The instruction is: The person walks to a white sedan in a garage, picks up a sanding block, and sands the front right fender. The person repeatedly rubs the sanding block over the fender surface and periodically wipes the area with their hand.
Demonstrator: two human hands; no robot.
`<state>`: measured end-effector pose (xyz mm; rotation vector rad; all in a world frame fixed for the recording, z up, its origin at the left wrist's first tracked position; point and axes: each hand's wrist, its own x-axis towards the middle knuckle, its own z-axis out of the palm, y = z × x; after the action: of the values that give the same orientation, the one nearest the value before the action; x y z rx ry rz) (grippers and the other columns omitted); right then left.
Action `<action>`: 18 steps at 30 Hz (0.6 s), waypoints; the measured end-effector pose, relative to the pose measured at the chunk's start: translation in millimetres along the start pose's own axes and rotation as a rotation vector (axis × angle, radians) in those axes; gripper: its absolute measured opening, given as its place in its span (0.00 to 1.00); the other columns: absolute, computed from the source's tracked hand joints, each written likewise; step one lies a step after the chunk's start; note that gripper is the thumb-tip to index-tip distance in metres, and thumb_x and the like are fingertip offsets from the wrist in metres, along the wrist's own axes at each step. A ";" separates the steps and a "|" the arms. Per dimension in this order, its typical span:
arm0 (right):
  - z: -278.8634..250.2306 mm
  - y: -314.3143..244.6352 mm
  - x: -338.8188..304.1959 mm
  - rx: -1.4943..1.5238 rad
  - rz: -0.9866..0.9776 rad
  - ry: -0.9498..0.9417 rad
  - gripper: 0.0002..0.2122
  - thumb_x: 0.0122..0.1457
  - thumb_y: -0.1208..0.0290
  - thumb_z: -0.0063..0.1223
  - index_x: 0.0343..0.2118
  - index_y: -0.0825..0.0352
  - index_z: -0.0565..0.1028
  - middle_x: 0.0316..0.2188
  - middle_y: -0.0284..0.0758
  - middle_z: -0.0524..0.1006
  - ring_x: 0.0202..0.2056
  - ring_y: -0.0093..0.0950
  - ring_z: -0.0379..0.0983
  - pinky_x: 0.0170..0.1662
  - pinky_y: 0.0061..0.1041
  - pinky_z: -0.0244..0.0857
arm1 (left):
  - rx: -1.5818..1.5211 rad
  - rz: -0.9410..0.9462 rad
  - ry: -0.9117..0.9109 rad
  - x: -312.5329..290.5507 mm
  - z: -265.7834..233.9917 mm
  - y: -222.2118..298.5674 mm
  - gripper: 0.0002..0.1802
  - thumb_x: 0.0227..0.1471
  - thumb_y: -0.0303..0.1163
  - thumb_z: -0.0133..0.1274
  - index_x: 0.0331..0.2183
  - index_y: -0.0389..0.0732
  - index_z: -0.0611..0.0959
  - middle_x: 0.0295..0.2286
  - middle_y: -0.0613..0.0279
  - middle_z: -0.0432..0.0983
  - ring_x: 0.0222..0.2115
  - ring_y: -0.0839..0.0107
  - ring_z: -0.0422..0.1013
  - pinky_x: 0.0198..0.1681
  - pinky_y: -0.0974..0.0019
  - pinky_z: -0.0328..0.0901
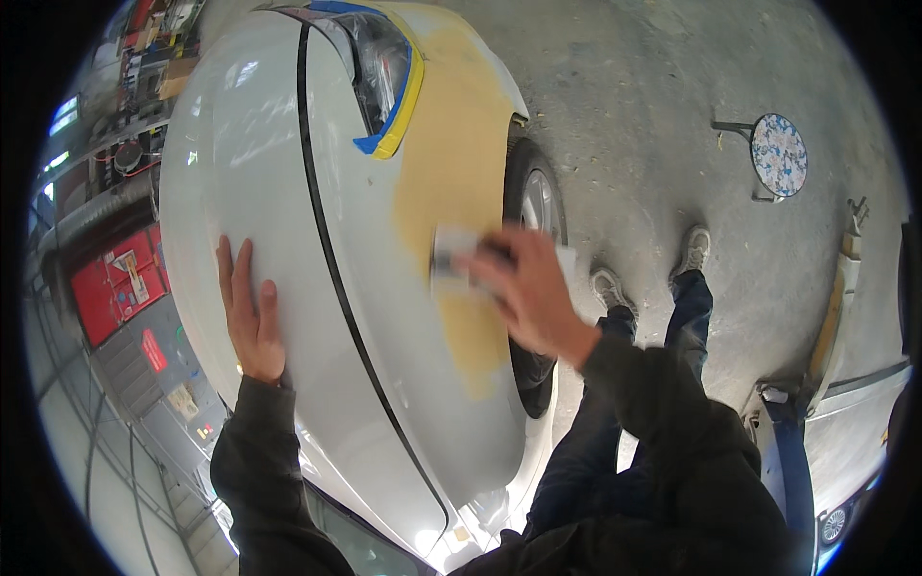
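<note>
My left hand lies flat on the pale grey car hood, fingers stretched out and holding nothing. Over the front fender, my right hand grips what looks like a sanding block, smeared by motion. It rests against the beige filler patch, which runs from beside the headlight back past the wheel arch. Blue and yellow masking tape edges the headlight. Just beyond the right hand, the front wheel is partly hidden by the hand and forearm.
A round speckled stool stands on the concrete floor to the right. A red tool cabinet and cluttered shelving line the left side. At the lower right is a loose pale car panel. My shoes are beside the wheel.
</note>
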<state>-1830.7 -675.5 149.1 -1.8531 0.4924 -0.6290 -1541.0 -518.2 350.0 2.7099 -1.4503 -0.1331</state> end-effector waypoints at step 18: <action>7.7 -15.7 -103.2 -0.051 -0.219 -0.096 0.28 0.54 0.69 0.66 0.58 0.34 0.78 0.50 0.26 0.72 0.51 0.34 0.68 0.56 0.41 0.64 | 0.021 0.027 -0.002 1.6 0.1 -0.8 0.31 0.72 0.44 0.43 0.68 0.38 0.71 0.72 0.43 0.54 0.72 0.47 0.54 0.73 0.51 0.52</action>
<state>-1905.3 -602.4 142.0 -1.9917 0.2453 -0.6742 -1539.5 -519.1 349.7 2.7061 -1.4971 -0.1201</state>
